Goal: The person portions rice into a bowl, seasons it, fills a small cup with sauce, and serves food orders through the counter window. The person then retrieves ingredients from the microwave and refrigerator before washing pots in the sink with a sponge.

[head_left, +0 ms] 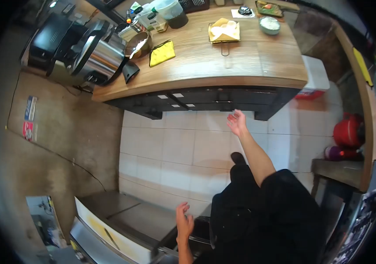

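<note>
My right hand (pixel 237 122) is stretched forward over the tiled floor, just short of the dark drawers (pixel 223 97) under the wooden counter (pixel 196 66). Its fingers are apart and hold nothing. Lower down, my left hand (pixel 185 220) hangs beside a metal surface (pixel 144 213), fingers loosely curled but apart, with nothing in them. On the counter stand a paper-lined wire basket (pixel 225 31) with pale food, a bowl of white food (pixel 269 25), a folded yellow cloth (pixel 162 53) and a metal bowl (pixel 138 45) with a spoon.
At the counter's left end are a large steel cooker (pixel 102 53) and a black appliance (pixel 49 42). A white cooler box (pixel 315 77) stands at its right end. Further right, a red object (pixel 347 130) is near a wooden ledge (pixel 339 171). A dark shoe (pixel 237 157) is on the floor.
</note>
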The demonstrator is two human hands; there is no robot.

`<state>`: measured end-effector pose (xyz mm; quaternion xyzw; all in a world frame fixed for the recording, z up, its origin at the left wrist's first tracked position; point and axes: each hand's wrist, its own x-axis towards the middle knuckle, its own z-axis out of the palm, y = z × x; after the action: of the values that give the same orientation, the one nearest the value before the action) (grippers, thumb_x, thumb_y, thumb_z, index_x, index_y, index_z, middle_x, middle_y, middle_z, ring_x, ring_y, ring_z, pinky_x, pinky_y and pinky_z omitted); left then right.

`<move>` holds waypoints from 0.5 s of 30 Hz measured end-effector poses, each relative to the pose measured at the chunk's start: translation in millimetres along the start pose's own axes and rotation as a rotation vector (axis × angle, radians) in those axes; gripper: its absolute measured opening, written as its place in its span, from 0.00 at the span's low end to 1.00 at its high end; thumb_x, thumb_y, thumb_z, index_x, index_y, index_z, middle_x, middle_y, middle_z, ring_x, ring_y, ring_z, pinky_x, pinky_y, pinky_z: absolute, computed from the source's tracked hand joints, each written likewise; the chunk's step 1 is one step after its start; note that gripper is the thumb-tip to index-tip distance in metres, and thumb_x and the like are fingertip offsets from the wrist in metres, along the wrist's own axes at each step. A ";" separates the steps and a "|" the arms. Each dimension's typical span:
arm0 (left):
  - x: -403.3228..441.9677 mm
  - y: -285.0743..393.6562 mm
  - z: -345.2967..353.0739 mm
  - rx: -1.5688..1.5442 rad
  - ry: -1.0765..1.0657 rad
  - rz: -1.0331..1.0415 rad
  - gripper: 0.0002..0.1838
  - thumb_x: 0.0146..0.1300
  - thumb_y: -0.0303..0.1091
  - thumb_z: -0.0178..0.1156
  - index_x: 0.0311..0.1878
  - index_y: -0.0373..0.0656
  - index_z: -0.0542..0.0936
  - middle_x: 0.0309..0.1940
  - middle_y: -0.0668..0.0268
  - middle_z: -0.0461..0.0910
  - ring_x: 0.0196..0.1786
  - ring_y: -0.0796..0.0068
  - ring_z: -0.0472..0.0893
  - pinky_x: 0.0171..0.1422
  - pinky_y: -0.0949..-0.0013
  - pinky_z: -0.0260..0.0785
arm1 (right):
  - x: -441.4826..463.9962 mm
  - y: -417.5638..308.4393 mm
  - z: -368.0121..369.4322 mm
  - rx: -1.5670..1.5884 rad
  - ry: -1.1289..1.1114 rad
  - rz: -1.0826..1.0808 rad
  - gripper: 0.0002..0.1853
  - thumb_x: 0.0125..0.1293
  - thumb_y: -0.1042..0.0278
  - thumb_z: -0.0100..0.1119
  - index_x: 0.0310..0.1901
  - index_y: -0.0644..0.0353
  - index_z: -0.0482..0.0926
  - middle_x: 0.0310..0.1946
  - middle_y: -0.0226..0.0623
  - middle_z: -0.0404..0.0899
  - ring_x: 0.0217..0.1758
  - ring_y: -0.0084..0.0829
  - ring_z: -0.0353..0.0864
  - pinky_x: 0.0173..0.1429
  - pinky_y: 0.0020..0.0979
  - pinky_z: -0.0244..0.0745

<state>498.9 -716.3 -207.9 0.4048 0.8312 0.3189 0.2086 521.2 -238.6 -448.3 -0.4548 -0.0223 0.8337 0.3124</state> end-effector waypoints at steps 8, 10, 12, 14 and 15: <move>116.7 -40.2 -67.6 0.018 -0.221 -0.191 0.11 0.66 0.22 0.54 0.51 0.36 0.75 0.50 0.51 0.78 0.52 0.54 0.81 0.58 0.60 0.72 | 89.5 34.3 85.4 0.524 -0.036 -0.218 0.03 0.51 0.64 0.53 0.27 0.48 0.70 0.26 0.30 0.74 0.34 0.38 0.77 0.48 0.46 0.72; 173.3 -44.8 -63.4 0.032 -0.334 -0.080 0.09 0.67 0.23 0.55 0.49 0.37 0.77 0.46 0.51 0.80 0.52 0.50 0.80 0.58 0.60 0.72 | 76.3 47.9 79.9 0.516 0.043 -0.251 0.02 0.51 0.65 0.51 0.27 0.50 0.69 0.25 0.31 0.73 0.35 0.40 0.77 0.48 0.47 0.72; 240.6 -57.9 -61.2 0.085 -0.463 0.158 0.09 0.66 0.23 0.57 0.48 0.38 0.77 0.46 0.51 0.80 0.52 0.49 0.80 0.57 0.59 0.72 | 54.9 67.5 73.4 0.546 0.079 -0.293 0.02 0.51 0.66 0.49 0.27 0.50 0.69 0.25 0.32 0.73 0.35 0.40 0.77 0.47 0.47 0.72; 312.2 -48.3 -56.0 0.125 -0.549 0.421 0.09 0.64 0.24 0.59 0.47 0.38 0.77 0.45 0.51 0.80 0.50 0.48 0.80 0.55 0.58 0.73 | 30.5 90.0 58.3 0.560 0.120 -0.320 0.02 0.51 0.66 0.48 0.28 0.50 0.69 0.25 0.32 0.73 0.35 0.40 0.77 0.47 0.47 0.73; 350.1 -36.2 -53.2 0.124 -0.582 0.546 0.09 0.63 0.24 0.60 0.46 0.38 0.78 0.45 0.52 0.80 0.49 0.48 0.80 0.53 0.58 0.73 | 22.1 103.5 47.5 0.579 0.044 -0.301 0.02 0.54 0.65 0.48 0.28 0.50 0.69 0.25 0.33 0.73 0.35 0.40 0.78 0.47 0.47 0.73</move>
<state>242.3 -470.3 -226.5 0.6960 0.6171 0.1838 0.3178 424.1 -298.1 -470.2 -0.3565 0.1556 0.7397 0.5491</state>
